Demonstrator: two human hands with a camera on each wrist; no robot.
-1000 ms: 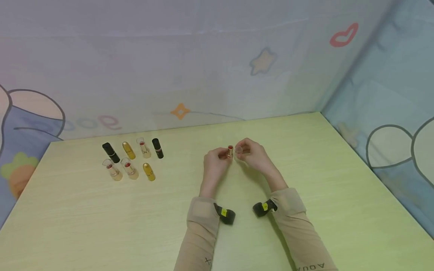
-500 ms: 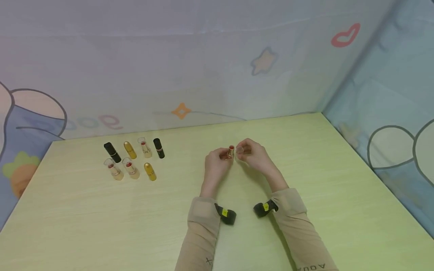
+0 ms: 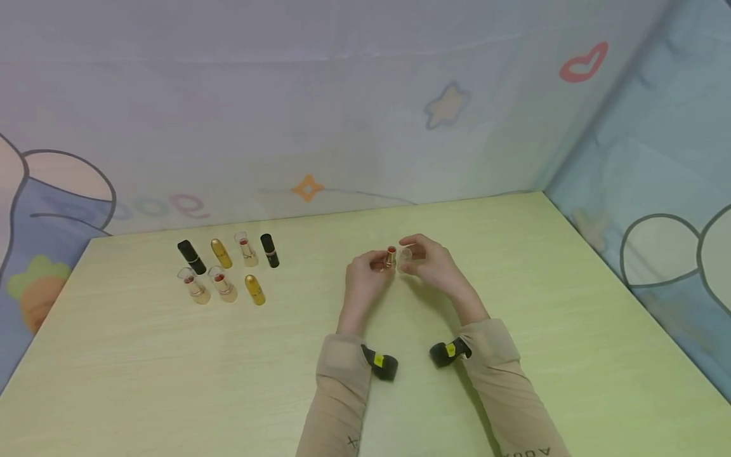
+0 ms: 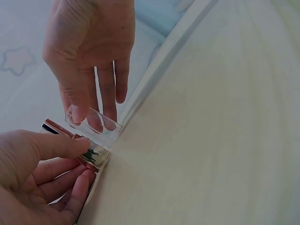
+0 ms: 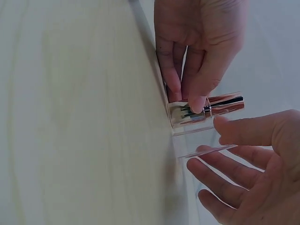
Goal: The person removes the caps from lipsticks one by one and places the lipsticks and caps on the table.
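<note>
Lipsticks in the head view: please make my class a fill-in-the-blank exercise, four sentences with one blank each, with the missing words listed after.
1. The left hand holds a shiny gold lipstick tube whose tip is coloured ____.
2. The right hand holds a transparent hollow cap to the ____ of that tube in the head view.
3. The cylindrical black lipstick tubes number ____.
4. Away from the hands, the pale gold lipsticks under clear caps number ____.

Missing words: red; right; two; three.

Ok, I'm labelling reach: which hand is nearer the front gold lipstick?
Left. The left hand is to the right of that gold lipstick; the right hand is farther right.
</note>
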